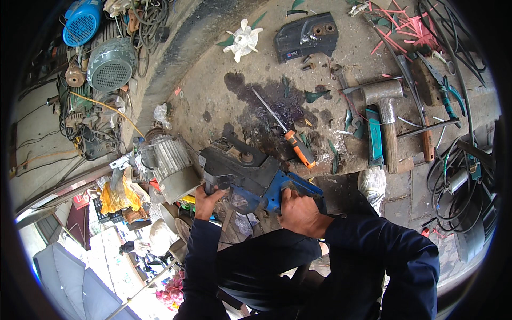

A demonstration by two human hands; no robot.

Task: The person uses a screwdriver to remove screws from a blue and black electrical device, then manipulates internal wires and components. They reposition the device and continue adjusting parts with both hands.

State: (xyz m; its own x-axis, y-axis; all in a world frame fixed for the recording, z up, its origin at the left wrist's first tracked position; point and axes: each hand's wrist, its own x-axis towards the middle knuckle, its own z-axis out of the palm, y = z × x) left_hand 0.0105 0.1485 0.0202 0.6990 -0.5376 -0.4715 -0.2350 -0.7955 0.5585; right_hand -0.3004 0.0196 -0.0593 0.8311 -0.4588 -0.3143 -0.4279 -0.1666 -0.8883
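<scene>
The body of a blue and black power tool [240, 160], which looks like a chainsaw without bar or chain, lies tilted at the near edge of the concrete slab [196, 100]. My left hand [207, 203] grips a dark projecting part at its left end. My right hand [300, 210] is closed around the blue rear handle section. A screwdriver [294, 140] with an orange and black handle lies just beyond, on a dark oily stain. Farther back rests a black plastic side cover [298, 40] with two round holes. Both palms are hidden.
An electric motor [170, 166] stands left of the tool. A white fan impeller [243, 40] lies at the back. To the right are a hammer [387, 120], a teal-handled utility knife [374, 136], pliers [436, 76] and a wrench [354, 116]. Coiled cables [448, 192] lie right.
</scene>
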